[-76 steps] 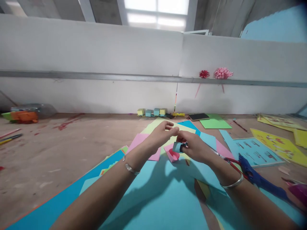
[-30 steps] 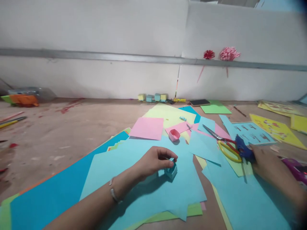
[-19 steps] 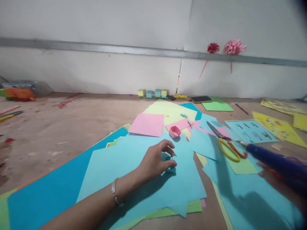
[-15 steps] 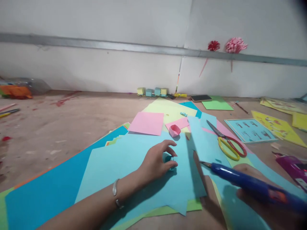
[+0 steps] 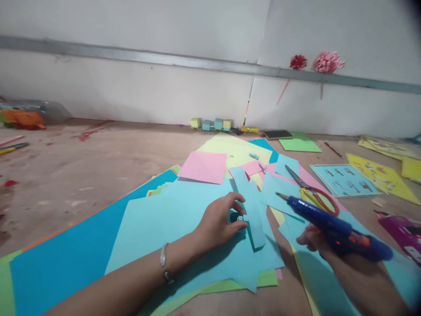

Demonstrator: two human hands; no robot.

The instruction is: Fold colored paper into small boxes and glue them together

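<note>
My left hand is curled around a small folded light-blue paper box, holding it down on a big light-blue sheet. My right hand grips a blue glue gun by its handle. The gun's metal nozzle points left and up, a short way right of the box. A narrow light-blue paper strip lies between the box and the nozzle.
Red-and-yellow scissors lie behind the glue gun. Pink paper, pale yellow and green sheets cover the wooden table. Small paper cubes and a dark phone sit near the wall. A purple object lies far right.
My right hand reached right, picked up the glue gun and brought it toward the box. My left hand set the box on the blue sheet and keeps holding it. The strip now covers the pink box.
</note>
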